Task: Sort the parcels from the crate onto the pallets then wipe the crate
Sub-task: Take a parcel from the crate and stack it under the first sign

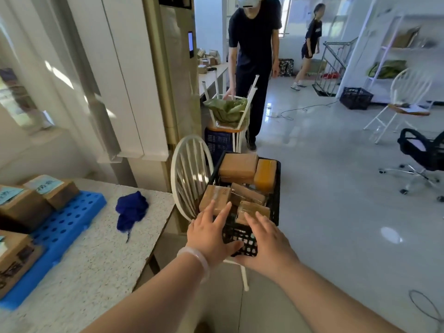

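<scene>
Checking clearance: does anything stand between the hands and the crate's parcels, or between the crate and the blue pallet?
Nothing visible separates the left hand or right hand from the parcels. Toward the blue pallet, the white chair back rises beside the black crate and a blue cloth lies on the table.

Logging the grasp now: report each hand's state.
Left hand: open, at the crate, holding nothing.
Right hand: open, at the crate, holding nothing.

parcels (239, 165) in crate (276, 203) | crate on chair (189, 174) | table (101, 248) left
</scene>
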`<state>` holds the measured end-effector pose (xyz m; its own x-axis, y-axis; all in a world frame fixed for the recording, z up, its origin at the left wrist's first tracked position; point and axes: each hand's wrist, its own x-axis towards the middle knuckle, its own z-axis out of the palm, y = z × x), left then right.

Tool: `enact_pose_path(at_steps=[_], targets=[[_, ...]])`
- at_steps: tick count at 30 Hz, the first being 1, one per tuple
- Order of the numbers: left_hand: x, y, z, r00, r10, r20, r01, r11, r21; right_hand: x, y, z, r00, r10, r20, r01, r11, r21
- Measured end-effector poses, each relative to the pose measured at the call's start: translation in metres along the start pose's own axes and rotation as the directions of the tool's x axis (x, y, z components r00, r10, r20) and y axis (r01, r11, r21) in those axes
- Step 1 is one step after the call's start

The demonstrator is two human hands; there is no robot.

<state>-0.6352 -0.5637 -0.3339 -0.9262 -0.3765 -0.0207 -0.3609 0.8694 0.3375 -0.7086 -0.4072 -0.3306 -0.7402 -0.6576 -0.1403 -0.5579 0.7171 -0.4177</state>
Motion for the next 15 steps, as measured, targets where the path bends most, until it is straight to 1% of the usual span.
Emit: enact_pose_path(at_steps=[4, 10, 15], targets=[[0.055, -0.007, 0.007, 0.998, 0.064, 0.015, -0.064, 0.998, 0.012, 0.040, 0.013, -0.009, 0.996, 0.086, -0.035, -0.085, 0.996, 0.010], [0.128, -0.025, 0.020, 0.983, 0.089, 0.158, -0.091, 0.996, 0.007, 0.102, 0.027, -0.005, 0.971, 0.240, -0.004, -0.239, 0.970, 0.031], [0.194, -0.033, 0.022, 0.970, 0.132, 0.203, -0.136, 0.991, 0.006, 0.150, 0.034, -0.008, 0.936, 0.352, -0.016, -0.351, 0.935, 0.053]])
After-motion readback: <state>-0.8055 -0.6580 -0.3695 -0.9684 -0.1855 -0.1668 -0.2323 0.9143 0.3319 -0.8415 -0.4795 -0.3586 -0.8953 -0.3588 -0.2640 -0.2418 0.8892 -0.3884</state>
